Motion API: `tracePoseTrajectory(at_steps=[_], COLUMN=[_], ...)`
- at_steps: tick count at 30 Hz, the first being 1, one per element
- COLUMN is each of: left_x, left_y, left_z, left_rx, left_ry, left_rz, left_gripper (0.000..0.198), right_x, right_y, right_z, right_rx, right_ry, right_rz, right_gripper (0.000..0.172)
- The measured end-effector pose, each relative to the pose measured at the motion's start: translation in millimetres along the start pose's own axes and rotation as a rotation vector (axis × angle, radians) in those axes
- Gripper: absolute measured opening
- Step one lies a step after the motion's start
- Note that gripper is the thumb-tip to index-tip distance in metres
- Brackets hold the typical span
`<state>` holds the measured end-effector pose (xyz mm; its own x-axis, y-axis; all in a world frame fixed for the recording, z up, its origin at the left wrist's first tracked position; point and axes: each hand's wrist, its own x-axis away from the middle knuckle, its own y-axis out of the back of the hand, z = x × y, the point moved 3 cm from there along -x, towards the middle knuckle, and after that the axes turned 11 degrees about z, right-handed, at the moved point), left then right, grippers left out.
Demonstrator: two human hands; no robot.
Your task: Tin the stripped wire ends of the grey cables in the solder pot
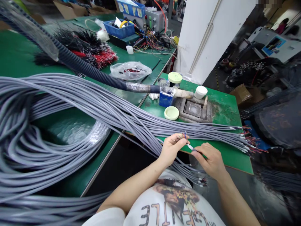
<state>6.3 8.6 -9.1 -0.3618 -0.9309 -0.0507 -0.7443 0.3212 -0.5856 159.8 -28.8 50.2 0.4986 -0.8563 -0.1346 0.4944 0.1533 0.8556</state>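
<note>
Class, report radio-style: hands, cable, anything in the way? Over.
Left hand pinching colored wires. Right hand gripping gray cable end. Gray cable bundle lying across, just beyond both hands.

the cable (pixel 191 147) i'm pinching is bridging the gap between my left hand (pixel 171 147) and right hand (pixel 210 159). just beyond, the grey bundle (pixel 117 108) is lying across the green board (pixel 241 165), blocking a low reach forward. behind it, the pale dish (pixel 171 113), metal pot (pixel 194 109) and white tub (pixel 200 92) are crowding the middle, and the hose (pixel 94 72) is cutting across from the left. more cables (pixel 188 173) are filling space below my hands. room is opening over bare board right of the pot and, short of the bundle, beside my right hand.
</note>
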Motion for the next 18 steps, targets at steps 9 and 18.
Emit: tracePoseTrajectory(at_steps=[9,18], left_x=[-3.5,-4.4], left_y=[-3.3,-5.4], left_z=[-4.6,-6.1], left_rx=[0.058,0.121], left_ry=[0.040,0.078], left_rz=[-0.084,-0.104], left_gripper=[0.019,0.024], right_x=[-3.3,-3.1], right_y=[-3.6,-4.5], right_z=[-3.2,-4.4], right_rx=[-0.034,-0.065], right_ry=[-0.028,-0.092], right_rz=[0.038,0.080], right_gripper=[0.013,0.016])
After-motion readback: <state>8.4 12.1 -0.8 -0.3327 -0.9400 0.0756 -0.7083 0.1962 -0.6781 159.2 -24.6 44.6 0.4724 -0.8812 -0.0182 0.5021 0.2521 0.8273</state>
